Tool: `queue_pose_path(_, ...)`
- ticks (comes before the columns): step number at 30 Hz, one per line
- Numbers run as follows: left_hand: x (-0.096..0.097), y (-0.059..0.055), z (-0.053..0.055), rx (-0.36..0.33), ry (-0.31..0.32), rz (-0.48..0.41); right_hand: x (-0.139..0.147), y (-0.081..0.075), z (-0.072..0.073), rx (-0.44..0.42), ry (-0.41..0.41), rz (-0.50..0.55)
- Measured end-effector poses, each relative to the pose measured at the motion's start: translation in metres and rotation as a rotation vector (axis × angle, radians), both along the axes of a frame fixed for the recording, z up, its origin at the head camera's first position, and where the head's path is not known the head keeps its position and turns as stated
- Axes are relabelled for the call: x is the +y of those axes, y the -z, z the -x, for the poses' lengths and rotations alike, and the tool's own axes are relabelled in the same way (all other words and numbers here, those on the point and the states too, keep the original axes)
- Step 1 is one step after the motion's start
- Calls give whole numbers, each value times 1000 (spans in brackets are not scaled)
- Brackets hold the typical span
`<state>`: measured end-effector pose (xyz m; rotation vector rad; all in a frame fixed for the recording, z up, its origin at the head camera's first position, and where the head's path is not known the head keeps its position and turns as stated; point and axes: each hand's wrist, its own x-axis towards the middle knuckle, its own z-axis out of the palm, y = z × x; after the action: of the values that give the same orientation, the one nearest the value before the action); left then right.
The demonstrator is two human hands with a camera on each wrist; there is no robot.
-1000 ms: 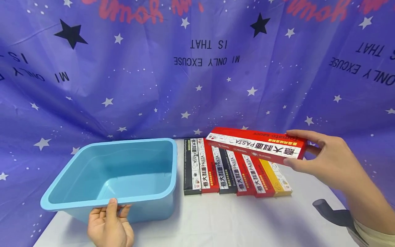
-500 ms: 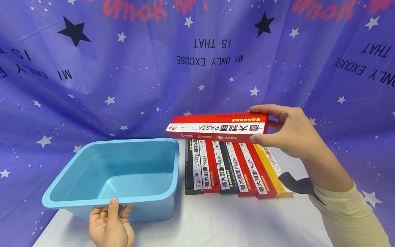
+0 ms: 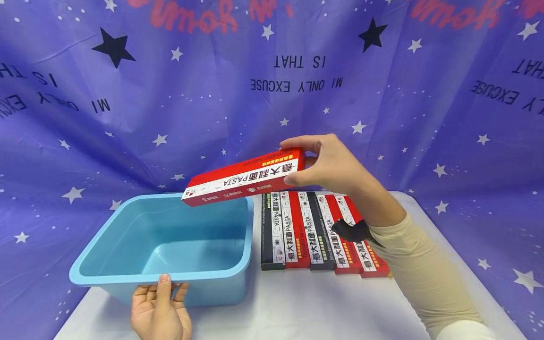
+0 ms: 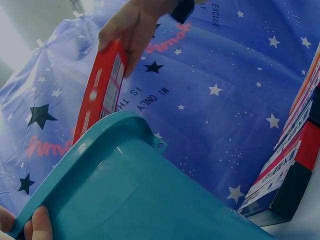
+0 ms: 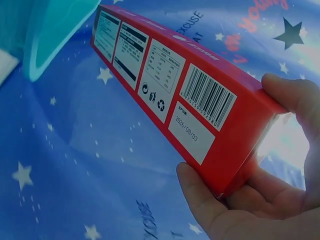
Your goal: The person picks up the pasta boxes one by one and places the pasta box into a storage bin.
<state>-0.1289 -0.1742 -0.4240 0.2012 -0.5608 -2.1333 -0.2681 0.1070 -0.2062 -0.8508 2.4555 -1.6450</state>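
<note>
My right hand (image 3: 329,163) grips the right end of a red pasta box (image 3: 242,177), thumb on the near side and fingers over the far side. The box is held in the air, its left end tilted down over the back right rim of a light blue plastic tub (image 3: 246,250). In the right wrist view the red pasta box (image 5: 165,95) shows its barcode side. My left hand (image 3: 161,309) pinches the tub's front rim, thumb on top and fingers beneath. The left wrist view shows the left fingers (image 4: 41,225) at the rim, with the tub's outer wall (image 4: 125,190) beside them.
Right of the tub, several pasta boxes lie side by side on the white table (image 3: 293,302): a black box (image 3: 267,236) nearest the tub, then red and black ones. My right forearm (image 3: 420,269) hides part of the row. A purple star-print cloth (image 3: 238,108) hangs behind.
My right hand has carried the red pasta box leftward from above the row to over the tub's right side, its left end now dipping. The left hand has stayed on the rim.
</note>
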Motion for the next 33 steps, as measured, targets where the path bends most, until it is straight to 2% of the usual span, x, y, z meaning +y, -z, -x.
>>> queue_pose_path(5, 0, -1, 0, 15, 1, 19, -30, 8, 19, 39, -26, -48)
queue_pose_path(8, -1, -2, 2, -6, 0, 40, -47, 14, 29, 69, -37, -84)
queue_pose_path(13, -1, -1, 1, -21, -2, 50, -71, 22, 42, 68, -79, -92)
queue_pose_path(18, -2, -2, 2, -1, -15, 46, -90, 28, 48, 15, -134, -95)
queue_pose_path(23, -1, -3, 4, 20, -15, 55, -108, 39, 50, -4, -196, -163)
queue_pose_path(33, 0, -1, 3, 44, -1, 33, -150, 76, 54, 125, -231, -357)
